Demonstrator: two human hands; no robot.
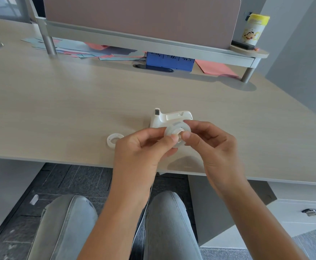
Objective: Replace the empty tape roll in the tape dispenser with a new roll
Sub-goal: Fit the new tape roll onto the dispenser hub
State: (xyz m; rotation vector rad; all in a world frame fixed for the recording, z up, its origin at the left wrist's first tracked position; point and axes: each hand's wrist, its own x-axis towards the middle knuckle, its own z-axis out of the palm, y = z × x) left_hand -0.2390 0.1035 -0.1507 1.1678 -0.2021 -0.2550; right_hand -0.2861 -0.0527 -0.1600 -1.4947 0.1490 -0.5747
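Observation:
A white tape dispenser (169,118) stands on the pale desk (78,109), its cutter end pointing to the far left. Just in front of it, both hands hold a whitish tape roll (174,128) above the desk. My left hand (144,147) pinches the roll from the left, thumb on its hub. My right hand (209,143) grips it from the right, thumb pressing the white hub in its centre. A small white empty ring (114,140) lies flat on the desk to the left of my left hand.
A raised shelf (153,45) with a partition runs along the back of the desk. Under it lie coloured paper sheets (97,51) and a blue box (169,61). A yellow-lidded canister (255,30) stands at its right end. My knees are below the desk's front edge.

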